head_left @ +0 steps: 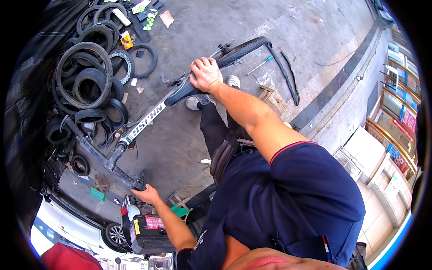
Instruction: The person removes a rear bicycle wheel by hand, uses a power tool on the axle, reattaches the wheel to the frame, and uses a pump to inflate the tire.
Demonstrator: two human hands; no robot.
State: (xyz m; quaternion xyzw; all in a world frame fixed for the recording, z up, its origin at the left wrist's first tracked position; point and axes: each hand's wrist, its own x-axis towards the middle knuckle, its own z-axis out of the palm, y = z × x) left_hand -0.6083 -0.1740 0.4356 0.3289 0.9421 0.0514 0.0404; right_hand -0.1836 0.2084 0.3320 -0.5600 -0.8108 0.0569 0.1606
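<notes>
A bicycle with a white and black frame (146, 119) stands in front of me, its handlebar (96, 153) to the left and its rear wheel (243, 50) to the upper right. My right hand (206, 74) lies over the back of the black saddle (182, 91), fingers curled round it. At the near end of the handlebar my left hand (147, 195) closes on the grip (137, 182); its fingers are partly hidden. From the rear wheel a long black rubber strip (281, 72) trails onto the ground.
Old tyres (85, 74) are heaped at the left. A teal-handled screwdriver (260, 65) lies near the rear wheel, beside a small wooden stool (273, 100). A scooter with a black box (153, 234) and a white car (67, 225) stand at lower left. Shelves (391, 121) line the right.
</notes>
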